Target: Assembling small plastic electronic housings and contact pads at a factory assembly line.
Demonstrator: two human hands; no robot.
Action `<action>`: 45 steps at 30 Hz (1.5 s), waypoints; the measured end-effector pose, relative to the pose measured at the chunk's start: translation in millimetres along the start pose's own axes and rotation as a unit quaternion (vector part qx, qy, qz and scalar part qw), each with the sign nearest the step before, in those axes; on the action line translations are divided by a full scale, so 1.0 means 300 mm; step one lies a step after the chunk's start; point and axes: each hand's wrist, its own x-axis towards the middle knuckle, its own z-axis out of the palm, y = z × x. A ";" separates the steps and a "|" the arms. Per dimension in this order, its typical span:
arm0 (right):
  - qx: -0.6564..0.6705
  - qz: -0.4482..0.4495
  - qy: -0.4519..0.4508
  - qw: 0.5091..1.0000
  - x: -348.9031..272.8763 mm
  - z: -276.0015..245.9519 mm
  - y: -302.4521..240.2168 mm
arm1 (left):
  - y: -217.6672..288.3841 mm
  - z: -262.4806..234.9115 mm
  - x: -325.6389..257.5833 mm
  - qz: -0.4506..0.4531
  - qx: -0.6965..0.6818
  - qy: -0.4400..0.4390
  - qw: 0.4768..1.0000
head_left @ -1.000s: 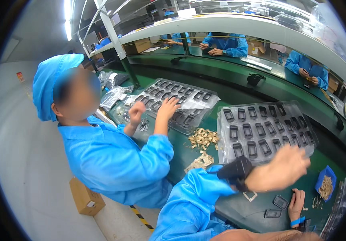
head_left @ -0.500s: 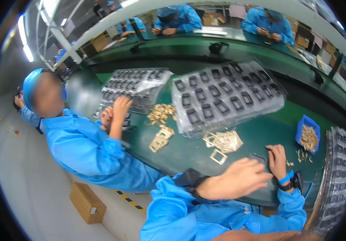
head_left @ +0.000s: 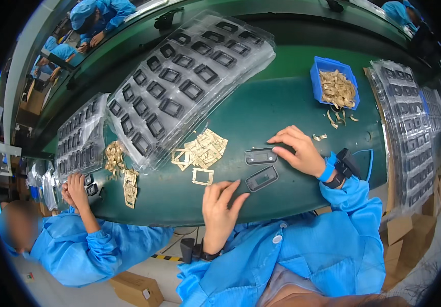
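Two dark, rounded rectangular housings lie side by side on the green worktable. The far housing point(head_left: 261, 156) has its inner face showing, and the near housing point(head_left: 261, 179) lies tilted, a window opening in its middle. My right hand point(head_left: 302, 154) is at the far housing's right end, thumb and forefinger apart; whether the thumb touches it I cannot tell. My left hand point(head_left: 219, 211) is beside the near housing's left end, fingers spread and nothing in them. Left of the housings are a single pale rectangular frame point(head_left: 202, 176) and a pile of such frames point(head_left: 205, 148).
Clear plastic trays point(head_left: 179, 77) of black frames lie at the far left. A blue bin point(head_left: 355, 84) of tan strips stands far right, with scraps near it. More stacked trays point(head_left: 404, 128) line the right edge. A co-worker's hands point(head_left: 75, 192) work at the left.
The view has swung to the right. My left hand, blurred and raised over the table before, is now lower, left of the housings. Both housings now show plainly between my hands.
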 end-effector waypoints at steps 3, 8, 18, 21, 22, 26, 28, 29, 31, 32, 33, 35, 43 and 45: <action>-0.033 -0.027 -0.026 0.999 -0.026 0.017 -0.030 | 0.022 0.059 0.019 0.005 -0.013 -0.040 0.999; -0.050 -0.032 -0.056 0.997 -0.019 0.032 -0.055 | -0.023 0.068 0.023 0.017 -0.009 -0.072 0.997; -0.043 -0.049 -0.087 0.994 0.123 0.084 -0.131 | -0.106 -0.084 0.018 -0.016 0.026 0.071 0.997; -0.054 -0.078 -0.105 0.990 0.205 0.168 -0.141 | -0.147 -0.123 0.084 -0.049 0.055 0.074 0.994; -0.041 -0.096 -0.103 0.989 0.242 0.206 -0.141 | -0.169 -0.127 0.101 -0.027 0.071 0.075 0.994; -0.034 -0.105 -0.118 0.987 0.315 0.290 -0.138 | -0.204 -0.091 0.166 0.000 0.080 0.067 0.995; -0.037 -0.092 -0.131 0.986 0.323 0.312 -0.133 | -0.224 -0.075 0.173 -0.007 0.070 0.068 0.995; 0.007 -0.053 -0.145 0.988 0.323 0.318 -0.134 | -0.231 -0.071 0.174 -0.014 0.058 0.065 0.996; 0.047 -0.014 -0.158 0.986 0.330 0.328 -0.115 | -0.233 -0.070 0.183 -0.016 0.054 0.064 0.996; 0.082 0.012 -0.159 0.984 0.336 0.332 -0.100 | -0.233 -0.070 0.192 -0.016 0.037 0.066 0.997; 0.118 0.037 -0.161 0.979 0.343 0.331 -0.099 | -0.233 -0.072 0.198 -0.017 0.020 0.068 0.997; 0.134 0.050 -0.161 0.976 0.348 0.319 -0.102 | -0.255 -0.071 0.213 -0.005 0.008 0.078 0.997; 0.116 0.036 -0.084 0.989 0.330 0.254 -0.103 | -0.239 -0.096 0.283 -0.105 -0.091 0.028 0.990; 0.146 0.050 -0.078 0.985 0.342 0.229 -0.101 | -0.229 -0.105 0.290 -0.163 -0.084 -0.027 0.983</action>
